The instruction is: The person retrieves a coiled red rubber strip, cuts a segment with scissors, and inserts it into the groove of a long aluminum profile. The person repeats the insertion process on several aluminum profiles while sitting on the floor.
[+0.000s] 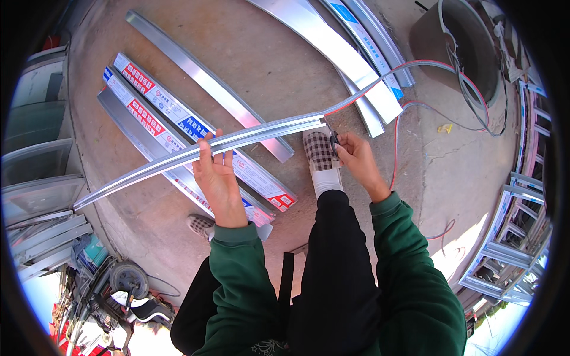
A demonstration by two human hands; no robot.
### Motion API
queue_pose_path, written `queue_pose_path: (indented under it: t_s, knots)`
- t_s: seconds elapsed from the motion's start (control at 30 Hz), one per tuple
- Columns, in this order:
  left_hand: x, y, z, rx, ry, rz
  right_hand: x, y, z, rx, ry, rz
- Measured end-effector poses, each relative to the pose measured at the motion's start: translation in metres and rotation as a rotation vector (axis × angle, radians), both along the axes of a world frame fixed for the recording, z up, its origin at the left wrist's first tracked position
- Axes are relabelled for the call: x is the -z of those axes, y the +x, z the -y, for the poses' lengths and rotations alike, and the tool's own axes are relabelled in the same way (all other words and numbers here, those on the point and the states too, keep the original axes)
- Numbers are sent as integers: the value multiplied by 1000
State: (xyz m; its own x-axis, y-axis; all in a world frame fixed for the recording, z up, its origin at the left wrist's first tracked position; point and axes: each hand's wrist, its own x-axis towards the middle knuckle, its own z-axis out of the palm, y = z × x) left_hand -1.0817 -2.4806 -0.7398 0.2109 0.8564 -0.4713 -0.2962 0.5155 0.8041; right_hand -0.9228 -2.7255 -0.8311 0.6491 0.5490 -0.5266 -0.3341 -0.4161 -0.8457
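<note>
Across the middle runs a long silver aluminium profile (267, 132), tilted with its far-left end lower in the picture. My left hand (218, 184) supports it from below, palm up, fingers curled round it. A grey sealing strip with a red edge (389, 75) lies along the profile and runs on beyond its right end in a loose arc. Near that end my right hand (357, 159) is closed on a small black-handled tool (334, 142) that looks like scissors; the fingers partly hide it.
Film-wrapped profiles (172, 104) and a bare metal profile (202, 74) lie on the concrete floor at left. More metal pieces (350, 53) lie ahead. A large bucket (430, 35) stands at far right, the strip looping beside it. Stacked frames (504, 237) line the right side.
</note>
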Motion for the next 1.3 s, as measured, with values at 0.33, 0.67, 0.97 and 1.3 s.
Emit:
queue_pose_path:
  t_s: [0.33,0.67,0.97,1.3]
  knots:
    - [3,-4,3,15,-6,-36,-56,-6,-16,-118,178,-230]
    - [5,-7,0,19,-29,-28,-46,-15,-17,11,132,-138]
    - [8,-16,-3,2,-45,-54,-28,0,-2,-264,-389,579]
    - [5,-19,-2,7,-41,-35,-90,40,40,-202,-336,854]
